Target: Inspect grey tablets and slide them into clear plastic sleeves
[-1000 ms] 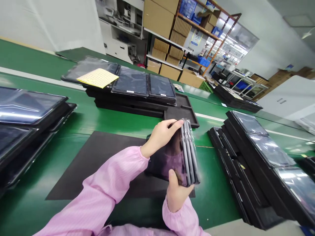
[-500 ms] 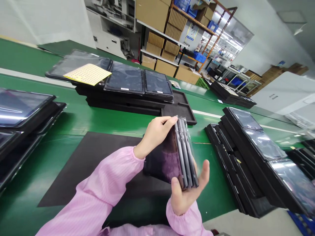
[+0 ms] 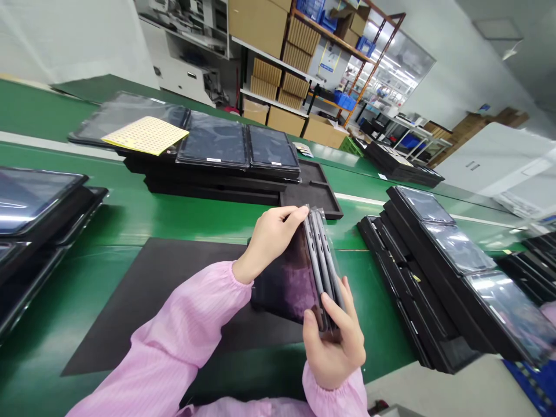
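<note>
- Small white labels [image 3: 214, 160] are seen along the near edges of two film-covered tablets [image 3: 212, 138] at the back; the print on them is too small to be read.
- A similar pale strip [image 3: 497, 314] is borne by a screen on the right-hand tray stack [image 3: 412, 231]; its text cannot be made out either.
- A yellow-edged sheet [image 3: 145, 134], covered with rows of tiny marks, is laid on top of the rear tablets; single characters cannot be distinguished.
- A blue-and-yellow poster [image 3: 329, 59] is hung in the background, too distant to be read.
- Three slim devices [image 3: 284, 284], apparently tablets, are held together face to back in a bundle; the nearest dark, glossy face is tinted purple by a reflection.
- Their grey edges are turned to the right, with small dark openings seen near the upper ends, and loose clear film is seen at the upper corner.
- The bundle is held tilted over the right part of a black mat [image 3: 174, 289] on the green bench [image 3: 182, 220]; whether the mat is touched by it cannot be told.
- The upper corner is gripped by the left hand [image 3: 270, 234], with the thumb laid along the edge.
- The lower corner is grasped by the right hand [image 3: 336, 344], with fingers wrapped around the edges.
</note>
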`<state>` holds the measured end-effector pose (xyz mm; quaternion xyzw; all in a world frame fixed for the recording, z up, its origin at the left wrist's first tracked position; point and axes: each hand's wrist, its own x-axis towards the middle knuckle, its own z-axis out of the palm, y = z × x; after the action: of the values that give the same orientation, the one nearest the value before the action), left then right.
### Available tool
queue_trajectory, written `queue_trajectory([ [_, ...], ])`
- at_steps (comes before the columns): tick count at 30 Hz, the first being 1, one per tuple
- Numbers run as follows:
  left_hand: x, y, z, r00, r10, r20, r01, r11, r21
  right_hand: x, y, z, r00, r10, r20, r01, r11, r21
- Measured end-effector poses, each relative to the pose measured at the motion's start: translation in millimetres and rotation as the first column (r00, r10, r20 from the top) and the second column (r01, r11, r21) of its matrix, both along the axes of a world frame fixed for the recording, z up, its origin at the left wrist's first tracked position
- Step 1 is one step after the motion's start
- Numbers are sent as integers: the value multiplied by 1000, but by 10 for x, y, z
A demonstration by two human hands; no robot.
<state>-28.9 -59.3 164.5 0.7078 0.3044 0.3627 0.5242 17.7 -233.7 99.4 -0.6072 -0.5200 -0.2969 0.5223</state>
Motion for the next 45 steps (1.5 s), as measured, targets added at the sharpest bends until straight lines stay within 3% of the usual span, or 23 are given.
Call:
queue_trajectory([
  [10,-3,-16,1,1000,-6,1,6,999,34,-14,12,-10,1000,-19,18,18,999,48],
  [21,0,-139,-14,1000,27,14,-28,998,56,-43,-109,-46,997,57,58,-60,997,48],
  [27,-23,-129,-17,999,28,23,-29,998,62,-132,-131,-76,998,-16,-58,15,1000,-9],
  [33,-16,-139,-12,999,19,30,-21,998,66,-116,-125,-16,999,6,53,-8,999,36],
  [45,-19,-134,-15,1000,13,13,-13,998,55,-103,-131,-51,999,-3,47,1,999,33],
])
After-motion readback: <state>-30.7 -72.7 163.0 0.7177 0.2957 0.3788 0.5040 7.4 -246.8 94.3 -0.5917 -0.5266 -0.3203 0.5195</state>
